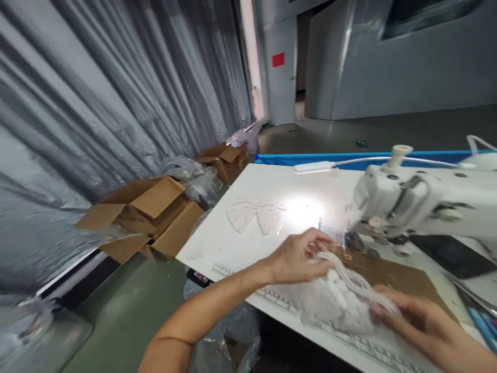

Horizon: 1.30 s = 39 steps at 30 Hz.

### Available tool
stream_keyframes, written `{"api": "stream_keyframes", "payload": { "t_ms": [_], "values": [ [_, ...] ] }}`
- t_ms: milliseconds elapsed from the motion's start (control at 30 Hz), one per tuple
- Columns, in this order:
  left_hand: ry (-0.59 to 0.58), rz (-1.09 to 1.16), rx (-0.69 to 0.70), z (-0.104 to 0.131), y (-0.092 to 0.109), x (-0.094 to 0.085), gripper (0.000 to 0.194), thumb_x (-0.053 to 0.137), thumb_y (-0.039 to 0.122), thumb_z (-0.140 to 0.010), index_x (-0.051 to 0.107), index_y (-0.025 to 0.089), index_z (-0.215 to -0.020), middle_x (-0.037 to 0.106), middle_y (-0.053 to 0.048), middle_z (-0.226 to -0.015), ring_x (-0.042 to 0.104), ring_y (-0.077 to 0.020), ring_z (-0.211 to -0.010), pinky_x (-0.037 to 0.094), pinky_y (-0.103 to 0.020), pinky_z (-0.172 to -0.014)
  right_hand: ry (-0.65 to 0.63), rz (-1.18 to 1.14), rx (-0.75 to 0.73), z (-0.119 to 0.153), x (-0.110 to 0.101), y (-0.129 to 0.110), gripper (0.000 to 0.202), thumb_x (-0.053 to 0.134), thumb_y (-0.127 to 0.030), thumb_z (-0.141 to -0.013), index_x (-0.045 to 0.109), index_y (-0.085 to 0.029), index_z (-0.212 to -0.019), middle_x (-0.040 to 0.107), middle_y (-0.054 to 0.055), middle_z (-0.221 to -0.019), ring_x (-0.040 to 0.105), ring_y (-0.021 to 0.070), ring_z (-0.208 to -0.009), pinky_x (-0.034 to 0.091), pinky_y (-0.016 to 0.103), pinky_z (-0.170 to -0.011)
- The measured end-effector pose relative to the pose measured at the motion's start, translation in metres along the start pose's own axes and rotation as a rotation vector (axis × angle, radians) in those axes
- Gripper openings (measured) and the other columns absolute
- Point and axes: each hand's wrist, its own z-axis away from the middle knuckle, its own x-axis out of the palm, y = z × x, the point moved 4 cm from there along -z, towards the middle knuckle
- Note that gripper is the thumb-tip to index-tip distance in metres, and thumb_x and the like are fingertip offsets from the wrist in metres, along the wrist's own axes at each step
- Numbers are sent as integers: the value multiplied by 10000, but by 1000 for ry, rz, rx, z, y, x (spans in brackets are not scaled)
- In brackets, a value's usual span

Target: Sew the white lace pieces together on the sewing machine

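Stretched between both hands at the front of the white table is a white lace fabric piece [334, 300] with a gathered corded edge. My left hand [301, 257] pinches the left end of that edge between thumb and fingers. At the other end, my right hand [415, 316] is closed on the fabric, somewhat blurred. The lower part of the lace hangs over the ruler tape [272, 299] along the table's front edge. A white sewing machine [423, 202] stands just beyond my hands, its needle area close to the brown board [404, 274].
Two pale lace triangles [256, 216] lie flat on the white table [217, 238]. A black phone-like slab [454, 254] rests under the machine arm. Open cardboard boxes [155, 207] and plastic bags [198, 178] sit on the floor at left, beside a grey curtain [116, 93].
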Motion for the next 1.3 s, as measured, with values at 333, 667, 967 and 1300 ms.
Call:
{"api": "stream_keyframes", "payload": {
  "t_ms": [333,667,967,1300],
  "values": [
    [17,-620,278,-40,-39,15,283,443,240,-956,480,161,-1225,575,-112,-1126,625,-193,-870,532,-299,-606,405,267,511,-32,-52,24,315,573,-465,-804,731,-212,-907,678,44,-673,593,225,-579,395,310,-511],
    [-266,-541,558,-27,-38,31,325,534,389,-964,638,162,-1173,655,-100,-1231,632,-233,-1060,466,-409,-896,385,230,492,-26,-61,32,346,556,-535,-816,686,-217,-777,588,0,-596,510,179,-548,353,286,-494],
    [-120,-206,355,-23,-24,26,311,531,425,-950,645,145,-1027,694,-105,-1026,657,-199,-876,517,-374,-779,391,-368,611,-37,-31,11,382,713,-572,-719,629,-200,-720,551,-14,-515,514,139,-466,449,262,-473],
    [-170,-114,-167,-13,-32,21,688,619,549,-852,402,177,-1388,610,-18,-831,599,-170,-716,506,-353,-713,146,-279,399,-34,-9,-38,492,586,-571,-879,618,-198,-1200,701,60,-808,668,205,-700,570,312,-638]
  ]
}}
